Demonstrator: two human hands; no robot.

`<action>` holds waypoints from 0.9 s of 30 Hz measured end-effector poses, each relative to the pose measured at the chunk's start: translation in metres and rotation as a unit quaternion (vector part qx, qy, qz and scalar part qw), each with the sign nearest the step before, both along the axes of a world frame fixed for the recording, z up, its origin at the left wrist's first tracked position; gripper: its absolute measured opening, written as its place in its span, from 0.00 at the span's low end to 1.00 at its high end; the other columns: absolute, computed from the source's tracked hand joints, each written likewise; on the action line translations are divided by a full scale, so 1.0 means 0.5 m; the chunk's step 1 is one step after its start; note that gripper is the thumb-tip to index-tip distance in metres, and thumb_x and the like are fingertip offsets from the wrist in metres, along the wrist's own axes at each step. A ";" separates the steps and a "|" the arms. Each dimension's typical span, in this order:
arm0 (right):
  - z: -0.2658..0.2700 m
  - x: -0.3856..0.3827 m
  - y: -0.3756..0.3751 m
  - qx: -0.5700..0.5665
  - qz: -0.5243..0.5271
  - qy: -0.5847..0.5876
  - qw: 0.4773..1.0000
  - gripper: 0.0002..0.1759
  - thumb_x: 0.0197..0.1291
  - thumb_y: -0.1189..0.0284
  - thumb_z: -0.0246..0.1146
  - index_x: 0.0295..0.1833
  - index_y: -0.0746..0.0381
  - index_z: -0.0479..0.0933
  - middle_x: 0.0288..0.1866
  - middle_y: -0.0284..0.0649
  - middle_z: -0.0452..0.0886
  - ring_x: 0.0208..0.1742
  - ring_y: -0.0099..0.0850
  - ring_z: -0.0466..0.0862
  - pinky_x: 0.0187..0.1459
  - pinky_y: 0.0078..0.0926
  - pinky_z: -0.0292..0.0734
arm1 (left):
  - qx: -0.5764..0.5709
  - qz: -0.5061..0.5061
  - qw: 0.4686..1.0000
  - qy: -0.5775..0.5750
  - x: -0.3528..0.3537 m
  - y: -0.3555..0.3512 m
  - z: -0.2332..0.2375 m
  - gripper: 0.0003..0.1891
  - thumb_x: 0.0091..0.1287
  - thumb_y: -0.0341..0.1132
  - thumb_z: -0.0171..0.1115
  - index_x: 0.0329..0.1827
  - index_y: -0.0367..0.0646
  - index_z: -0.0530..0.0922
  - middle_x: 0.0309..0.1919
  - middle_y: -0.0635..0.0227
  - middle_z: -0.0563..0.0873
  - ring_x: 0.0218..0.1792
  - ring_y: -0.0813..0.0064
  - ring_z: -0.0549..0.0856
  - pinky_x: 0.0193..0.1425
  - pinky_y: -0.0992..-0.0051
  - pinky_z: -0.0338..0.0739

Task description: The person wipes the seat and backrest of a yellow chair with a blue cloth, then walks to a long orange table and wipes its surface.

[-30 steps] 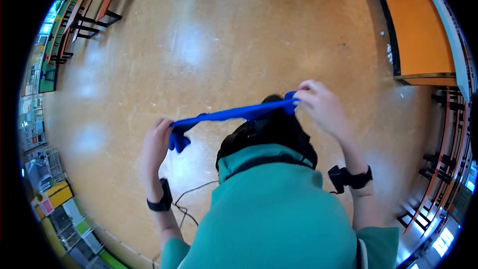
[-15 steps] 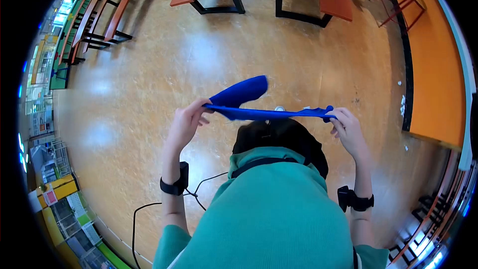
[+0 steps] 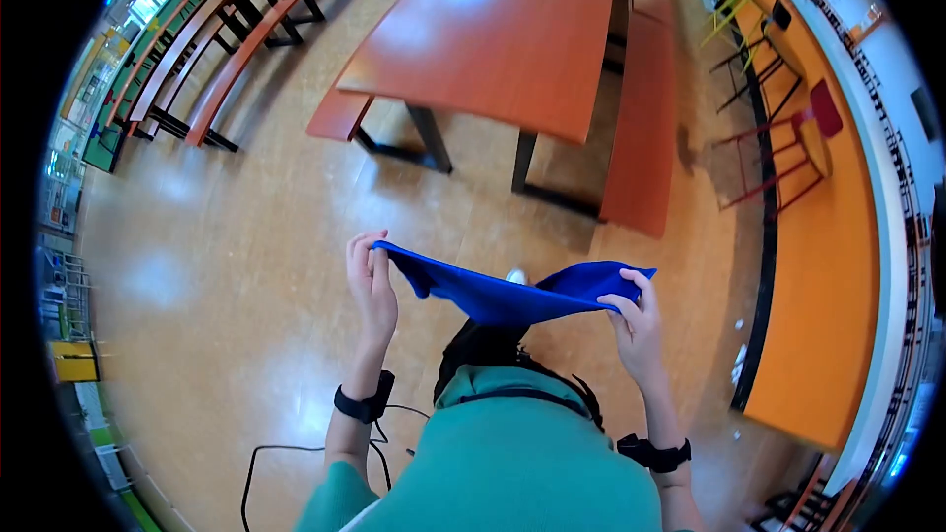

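Observation:
A blue cloth (image 3: 507, 300) is stretched between my two hands in front of my body, sagging a little in the middle. My left hand (image 3: 373, 281) pinches its upper left corner between fingers and thumb. At the other end my right hand (image 3: 636, 320) grips the cloth's edge, and a loose fold stands up behind those fingers. The cloth covers part of my legs, and the tip of a light shoe (image 3: 516, 277) shows just above it.
Ahead stands a long red-brown table (image 3: 493, 39) with a bench (image 3: 641, 128) along its right side. An orange counter (image 3: 818, 296) runs down the right, with a red stool (image 3: 788, 153) beside it. A black cable (image 3: 251, 463) hangs at my left.
My view has tilted up and moved nearer the table. Both hands still hold the cloth; its loose fold has gone from the left end to the right end.

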State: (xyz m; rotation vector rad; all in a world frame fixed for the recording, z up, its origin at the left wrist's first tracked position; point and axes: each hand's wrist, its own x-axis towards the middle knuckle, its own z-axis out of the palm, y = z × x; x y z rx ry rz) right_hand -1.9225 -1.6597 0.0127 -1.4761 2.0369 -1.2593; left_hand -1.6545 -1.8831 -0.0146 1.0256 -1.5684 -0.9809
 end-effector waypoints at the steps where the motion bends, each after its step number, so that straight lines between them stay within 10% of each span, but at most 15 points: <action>1: 0.029 -0.043 -0.042 -0.023 -0.011 0.053 0.998 0.10 0.53 0.84 0.60 0.40 0.62 0.79 0.57 0.48 0.67 0.55 0.42 0.73 0.53 0.31 0.70 | -0.019 0.028 0.999 -0.001 -0.038 -0.025 0.010 0.08 0.69 0.27 0.50 0.47 0.36 0.74 0.42 0.61 0.76 0.47 0.71 0.77 0.51 0.74 0.72; 4: 0.142 -0.201 -0.207 -0.116 -0.068 0.183 0.974 0.07 0.56 0.82 0.58 0.40 0.65 0.78 0.55 0.45 0.68 0.56 0.40 0.72 0.55 0.32 0.68 | -0.227 0.105 0.958 -0.140 -0.172 -0.158 0.114 0.08 0.70 0.29 0.50 0.45 0.34 0.74 0.42 0.64 0.77 0.45 0.75 0.76 0.47 0.77 0.72; 8: 0.204 -0.371 -0.448 -0.258 -0.187 0.134 0.938 0.11 0.66 0.74 0.52 0.41 0.66 0.79 0.51 0.45 0.73 0.53 0.38 0.75 0.57 0.29 0.66 | -0.248 0.074 0.961 -0.096 -0.389 -0.349 0.233 0.06 0.61 0.27 0.60 0.39 0.36 0.79 0.40 0.57 0.77 0.47 0.57 0.76 0.53 0.68 0.69; 12: 0.086 -0.518 -0.701 -0.216 -0.186 0.290 0.914 0.24 0.63 0.73 0.53 0.65 0.60 0.63 0.70 0.53 0.56 0.67 0.54 0.60 0.65 0.37 0.60 | -0.353 0.214 0.862 -0.295 -0.577 -0.545 0.103 0.25 0.57 0.33 0.64 0.59 0.43 0.70 0.54 0.48 0.72 0.57 0.50 0.70 0.60 0.60 0.66; 15: -0.059 -0.496 -0.753 -0.025 -0.049 0.284 0.957 0.32 0.61 0.66 0.55 0.71 0.54 0.56 0.74 0.54 0.45 0.71 0.60 0.49 0.67 0.54 0.52 | -0.232 0.028 0.902 -0.363 -0.658 -0.484 -0.063 0.30 0.58 0.41 0.60 0.65 0.47 0.65 0.65 0.47 0.61 0.68 0.45 0.58 0.67 0.50 0.56; 18: -0.235 -0.485 -0.743 0.181 0.074 0.262 0.945 0.34 0.60 0.58 0.54 0.71 0.48 0.55 0.75 0.52 0.42 0.74 0.57 0.41 0.63 0.71 0.43 | -0.164 -0.101 0.839 -0.509 -0.659 -0.392 -0.216 0.26 0.61 0.49 0.57 0.65 0.72 0.67 0.72 0.63 0.55 0.73 0.52 0.49 0.63 0.32 0.42; 27: -0.278 -0.544 -0.873 0.132 0.053 0.308 0.941 0.31 0.58 0.55 0.52 0.69 0.43 0.60 0.75 0.49 0.48 0.74 0.54 0.46 0.60 0.76 0.36 | -0.103 -0.099 0.823 -0.550 -0.713 -0.512 -0.188 0.28 0.60 0.52 0.53 0.67 0.73 0.64 0.72 0.65 0.55 0.72 0.54 0.51 0.63 0.32 0.46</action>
